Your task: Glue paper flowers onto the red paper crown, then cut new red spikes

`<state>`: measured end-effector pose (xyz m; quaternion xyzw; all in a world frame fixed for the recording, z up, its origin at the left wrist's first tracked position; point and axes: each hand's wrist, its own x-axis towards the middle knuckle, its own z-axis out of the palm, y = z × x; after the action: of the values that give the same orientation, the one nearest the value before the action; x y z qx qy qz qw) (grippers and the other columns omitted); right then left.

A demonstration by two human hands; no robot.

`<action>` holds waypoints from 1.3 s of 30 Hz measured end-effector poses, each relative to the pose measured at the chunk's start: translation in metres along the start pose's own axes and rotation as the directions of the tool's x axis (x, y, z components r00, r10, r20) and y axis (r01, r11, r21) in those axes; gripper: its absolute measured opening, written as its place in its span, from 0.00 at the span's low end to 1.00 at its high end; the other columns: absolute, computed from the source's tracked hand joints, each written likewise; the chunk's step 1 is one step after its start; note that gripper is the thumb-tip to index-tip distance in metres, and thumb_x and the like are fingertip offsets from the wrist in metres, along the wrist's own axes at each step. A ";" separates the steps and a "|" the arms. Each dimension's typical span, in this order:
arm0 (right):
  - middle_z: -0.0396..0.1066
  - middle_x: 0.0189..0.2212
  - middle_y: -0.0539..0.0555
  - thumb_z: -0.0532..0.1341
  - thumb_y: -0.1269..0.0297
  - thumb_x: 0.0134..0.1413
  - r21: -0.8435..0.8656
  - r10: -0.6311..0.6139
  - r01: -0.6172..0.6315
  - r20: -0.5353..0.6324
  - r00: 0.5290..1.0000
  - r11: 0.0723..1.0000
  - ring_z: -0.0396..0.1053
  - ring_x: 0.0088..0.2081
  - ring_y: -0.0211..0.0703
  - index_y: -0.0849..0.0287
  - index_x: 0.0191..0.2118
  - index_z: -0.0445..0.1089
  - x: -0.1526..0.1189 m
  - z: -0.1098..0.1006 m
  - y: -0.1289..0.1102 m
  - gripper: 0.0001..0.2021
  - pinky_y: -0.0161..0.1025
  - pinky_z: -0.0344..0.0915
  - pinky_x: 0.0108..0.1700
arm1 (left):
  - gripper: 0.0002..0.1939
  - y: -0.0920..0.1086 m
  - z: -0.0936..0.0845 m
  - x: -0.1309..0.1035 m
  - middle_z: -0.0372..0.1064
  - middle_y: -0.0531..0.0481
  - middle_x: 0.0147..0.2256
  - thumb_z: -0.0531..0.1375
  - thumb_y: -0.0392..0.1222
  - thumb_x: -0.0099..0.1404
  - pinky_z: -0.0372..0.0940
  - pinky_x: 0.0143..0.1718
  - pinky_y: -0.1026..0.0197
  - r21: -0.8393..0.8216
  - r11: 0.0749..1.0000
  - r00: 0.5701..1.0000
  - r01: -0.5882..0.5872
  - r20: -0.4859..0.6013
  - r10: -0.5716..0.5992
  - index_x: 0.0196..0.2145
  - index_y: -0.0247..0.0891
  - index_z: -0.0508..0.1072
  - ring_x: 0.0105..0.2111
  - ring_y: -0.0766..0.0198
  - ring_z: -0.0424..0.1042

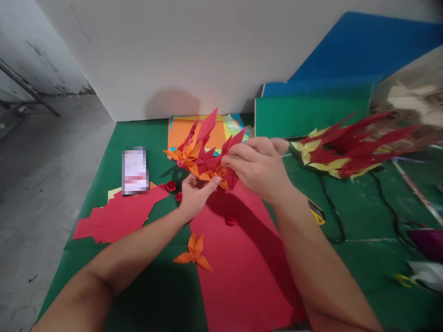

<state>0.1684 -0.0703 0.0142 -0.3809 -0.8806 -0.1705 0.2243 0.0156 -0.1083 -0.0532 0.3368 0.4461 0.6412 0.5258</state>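
A folded red-and-orange paper piece (207, 159) is held in both grips, raised above the far part of the green worktop (134, 133). Its lower orange flower is clamped between the thumb and fingers of the left hand (197, 193), from below. Its right side is pinched by the right hand (259, 168), whose fingertips are partly hidden.

Behind the piece, a stack of coloured paper (180, 131) is laid near the foot of a white panel (207, 46). At the left, one phone (135, 170) is rested on red cut paper (110, 219), which is spread close to the worktop's left edge. A gap is left between the held piece and one second folded piece (363, 143), edged with yellow flowers; it is partly spanned by the right hand.

Three small red flowers (170, 186) are counted: two beside the left hand, one on the long red sheet (242, 276). One loose orange flower (194, 253) is placed across the sheet's left edge. One yellow cutter (316, 213) is partly covered by the right forearm.
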 end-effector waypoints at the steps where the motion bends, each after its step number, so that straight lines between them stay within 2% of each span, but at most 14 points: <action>1: 0.75 0.40 0.50 0.51 0.63 0.65 0.003 0.006 -0.006 0.010 1.000 1.000 0.64 0.45 0.48 0.48 0.39 0.74 0.000 -0.001 0.000 0.14 0.47 0.53 0.44 | 0.19 0.000 0.000 0.000 0.72 0.53 0.21 0.73 0.49 0.43 0.68 0.25 0.64 -0.003 1.000 1.000 0.002 0.004 -0.002 0.21 0.35 0.71 0.21 0.68 0.71; 8: 0.74 0.38 0.49 0.52 0.63 0.65 0.039 -0.092 0.094 -0.041 0.995 0.995 0.63 0.44 0.45 0.50 0.36 0.73 0.003 -0.008 -0.003 0.12 0.45 0.55 0.43 | 0.17 -0.001 -0.001 0.000 0.77 0.49 0.27 0.73 0.49 0.45 0.72 0.32 0.60 -0.031 0.999 0.999 -0.036 0.039 0.037 0.24 0.35 0.74 0.26 0.64 0.75; 12: 0.74 0.38 0.48 0.51 0.63 0.65 0.067 -0.056 0.055 0.019 0.998 0.996 0.64 0.46 0.46 0.48 0.36 0.72 0.003 -0.006 -0.005 0.13 0.47 0.55 0.44 | 0.16 -0.002 -0.002 0.000 0.77 0.48 0.27 0.73 0.48 0.44 0.72 0.32 0.60 -0.033 0.999 0.999 -0.013 0.040 0.014 0.23 0.35 0.73 0.26 0.63 0.75; 17: 0.74 0.38 0.48 0.52 0.63 0.65 0.068 -0.070 0.073 -0.037 0.997 0.995 0.65 0.45 0.46 0.49 0.35 0.73 0.003 -0.004 -0.005 0.12 0.47 0.57 0.43 | 0.16 -0.005 -0.003 0.001 0.76 0.49 0.27 0.73 0.47 0.45 0.72 0.34 0.62 -0.009 1.000 1.000 -0.003 0.018 0.003 0.23 0.36 0.72 0.28 0.64 0.75; 20: 0.75 0.36 0.48 0.54 0.62 0.63 0.093 -0.008 0.014 -0.070 0.998 0.996 0.65 0.43 0.47 0.47 0.34 0.74 0.004 -0.009 -0.004 0.12 0.48 0.56 0.43 | 0.16 -0.005 -0.002 0.002 0.74 0.50 0.24 0.72 0.47 0.45 0.70 0.31 0.62 -0.014 1.000 1.000 -0.007 -0.008 0.007 0.21 0.36 0.71 0.25 0.65 0.73; 23: 0.75 0.36 0.50 0.55 0.61 0.62 0.110 0.129 -0.114 -0.144 0.981 0.987 0.65 0.42 0.50 0.47 0.35 0.74 0.004 -0.015 -0.001 0.10 0.51 0.54 0.43 | 0.16 -0.004 -0.001 0.003 0.73 0.51 0.23 0.73 0.47 0.44 0.70 0.30 0.62 -0.037 0.998 0.998 -0.043 -0.046 0.041 0.21 0.36 0.71 0.24 0.65 0.72; 27: 0.74 0.37 0.54 0.55 0.60 0.61 0.176 0.316 -0.293 -0.118 0.941 0.940 0.65 0.44 0.54 0.51 0.38 0.71 0.006 -0.016 0.001 0.09 0.54 0.53 0.44 | 0.17 -0.001 0.001 0.005 0.74 0.51 0.25 0.73 0.47 0.42 0.71 0.33 0.60 -0.082 0.994 0.995 -0.073 -0.068 0.068 0.23 0.37 0.72 0.26 0.65 0.73; 31: 0.71 0.32 0.54 0.54 0.61 0.60 0.195 0.344 -0.325 -0.071 0.936 0.925 0.65 0.45 0.55 0.52 0.39 0.69 0.007 -0.010 -0.004 0.07 0.53 0.51 0.44 | 0.16 -0.002 0.001 0.006 0.73 0.52 0.24 0.73 0.47 0.43 0.71 0.32 0.60 -0.068 0.994 0.994 -0.081 -0.080 0.076 0.23 0.38 0.71 0.26 0.65 0.73; 34: 0.71 0.34 0.54 0.57 0.61 0.57 0.217 0.343 -0.322 -0.066 0.937 0.922 0.65 0.45 0.54 0.53 0.38 0.66 0.008 -0.005 -0.009 0.05 0.52 0.51 0.45 | 0.15 -0.004 -0.001 0.006 0.74 0.51 0.25 0.73 0.47 0.45 0.71 0.33 0.60 -0.042 0.995 0.995 -0.090 -0.057 0.088 0.23 0.38 0.72 0.26 0.64 0.73; 39: 0.70 0.35 0.52 0.60 0.62 0.52 0.301 0.396 -0.363 -0.053 0.917 0.882 0.67 0.39 0.49 0.53 0.36 0.61 0.008 0.001 -0.014 0.07 0.51 0.51 0.47 | 0.15 -0.003 -0.002 0.004 0.72 0.50 0.23 0.71 0.48 0.48 0.70 0.32 0.60 -0.014 0.995 0.995 -0.096 -0.007 0.096 0.22 0.37 0.72 0.26 0.65 0.71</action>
<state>0.1528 -0.0738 0.0154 -0.4994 -0.7900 -0.0158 0.3554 0.0141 -0.1051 -0.0572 0.3519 0.4267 0.6699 0.4952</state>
